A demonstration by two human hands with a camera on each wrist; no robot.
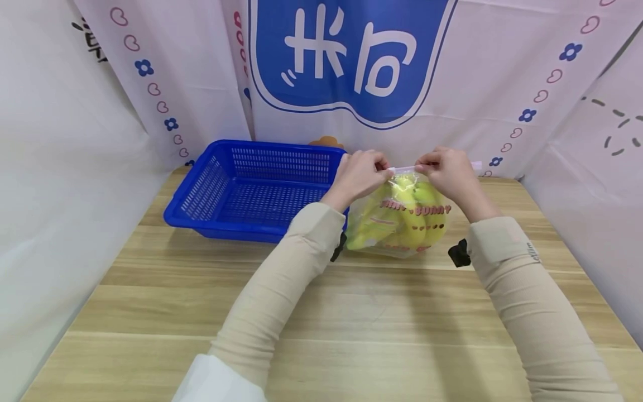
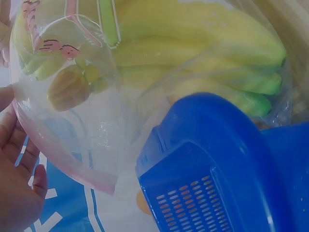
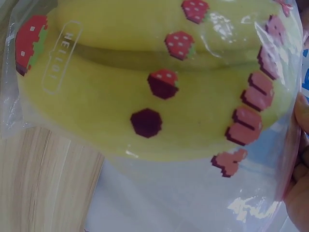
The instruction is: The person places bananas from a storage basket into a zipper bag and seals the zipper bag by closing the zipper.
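A clear plastic zip bag (image 1: 439, 229) with pink printed lettering stands on the table, beside the basket's right end. Inside it are yellow bananas (image 2: 193, 53) with green tips, seen through the film in all views. My left hand (image 1: 363, 172) pinches the left part of the pink zip strip (image 1: 404, 168) along the bag's top edge. Farther right on that same strip, my right hand (image 1: 449, 170) pinches it between thumb and fingers. The strip's right end sticks out past the right hand. Strawberry prints (image 3: 179, 45) show on the bag in the right wrist view.
A blue plastic basket (image 1: 181, 219) with slotted walls stands left of the bag, nothing visible in it. The wooden table (image 1: 372, 318) runs toward me. A printed white cloth (image 1: 482, 72) hangs behind, and white sheets (image 1: 65, 184) stand at both sides.
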